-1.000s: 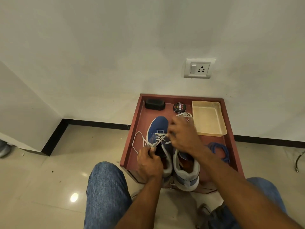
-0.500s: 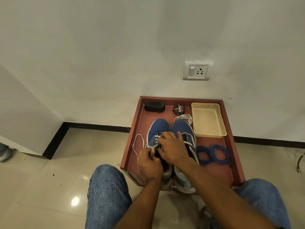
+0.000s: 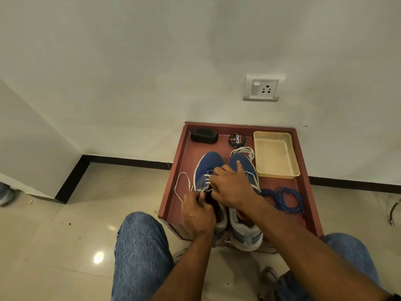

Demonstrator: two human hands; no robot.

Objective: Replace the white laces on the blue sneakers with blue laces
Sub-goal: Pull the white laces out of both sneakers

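Two blue sneakers stand side by side on a red-brown tray [image 3: 181,170]. The left sneaker [image 3: 209,166] still carries a white lace [image 3: 181,185], whose loose end loops out to the left. My left hand [image 3: 198,213] grips the left sneaker at its collar. My right hand [image 3: 233,187] reaches across and pinches the white lace over the eyelets. The right sneaker [image 3: 243,164] is partly hidden under that hand. A removed white lace [image 3: 243,151] lies coiled by its toe. Blue laces [image 3: 282,199] lie bundled on the tray's right side.
At the tray's back sit a black brush [image 3: 204,136], a tin of shoe polish [image 3: 237,140] and a cream plastic tray [image 3: 275,154]. A wall with a socket [image 3: 263,88] rises right behind. My knees in jeans [image 3: 141,246] frame the tray's near edge.
My right hand came down from above the right sneaker's toe and moved left onto the left sneaker's lacing. The left hand has stayed at the collar.
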